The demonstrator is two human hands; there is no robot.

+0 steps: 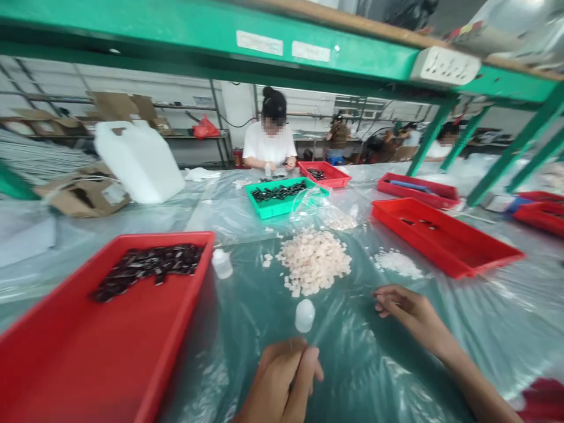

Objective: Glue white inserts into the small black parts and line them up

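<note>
My left hand (pixel 282 379) is low in the middle of the view, its fingers curled together; whatever they may grip is hidden. Just beyond it a small white translucent bottle (pixel 305 315) stands on the plastic-covered table. My right hand (pixel 408 311) hovers to the right with thumb and fingertips pinched together, and I cannot make out anything between them. Close to it lies a scatter of small white pieces (pixel 398 263). Between and beyond the hands is a larger heap of cream-coloured small pieces (pixel 315 261).
A large red tray (pixel 176 329) with dark parts (pixel 154 264) is at the left, beside another small bottle (pixel 222 264). A red tray (pixel 445 238) stands right, a green tray (pixel 275 208) farther back. A co-worker (pixel 271 138) sits opposite. A green shelf beam (pixel 194 41) crosses above.
</note>
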